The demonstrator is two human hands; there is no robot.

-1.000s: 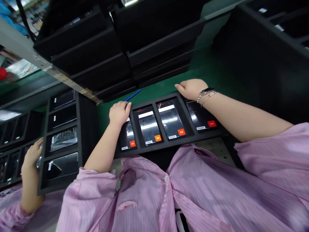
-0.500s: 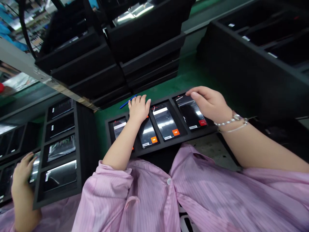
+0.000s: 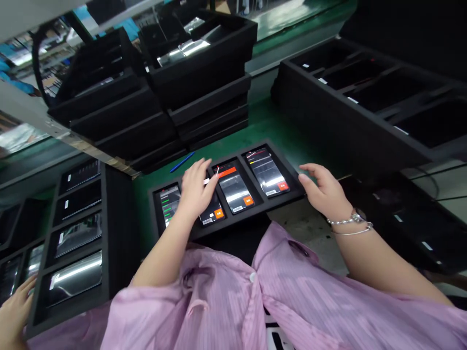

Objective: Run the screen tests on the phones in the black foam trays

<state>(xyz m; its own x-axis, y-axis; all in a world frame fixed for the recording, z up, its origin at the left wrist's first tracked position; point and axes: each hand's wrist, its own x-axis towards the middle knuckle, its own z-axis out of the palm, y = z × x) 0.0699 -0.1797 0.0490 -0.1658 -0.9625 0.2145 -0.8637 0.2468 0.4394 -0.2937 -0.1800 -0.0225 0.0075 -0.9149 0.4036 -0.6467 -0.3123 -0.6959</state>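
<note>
A black foam tray (image 3: pixel 193 235) lies before me on the green bench, with several lit smartphones in its slots. My left hand (image 3: pixel 197 187) is over the second smartphone (image 3: pixel 211 213), fingers apart, covering its upper part; whether it touches the screen I cannot tell. Partly behind my left arm is the leftmost smartphone (image 3: pixel 170 204), showing green lines. The third smartphone (image 3: pixel 234 190) has an orange bar and an orange square. A red-orange square shows on the rightmost smartphone (image 3: pixel 267 171). Beside the tray's right end, my right hand (image 3: pixel 323 189) hovers open, holding nothing.
A blue pen (image 3: pixel 182 162) lies behind the tray. Stacked black trays (image 3: pixel 211 104) stand at the back, and a tall tray stack (image 3: pixel 310 114) at the right. At left are another tray of phones (image 3: pixel 111 233) and another person's hand (image 3: pixel 16 308).
My right hand has moved off the rightmost phone to beyond the tray's end. My left hand stays over the second phone. Several screens show different content, and the view has shifted.
</note>
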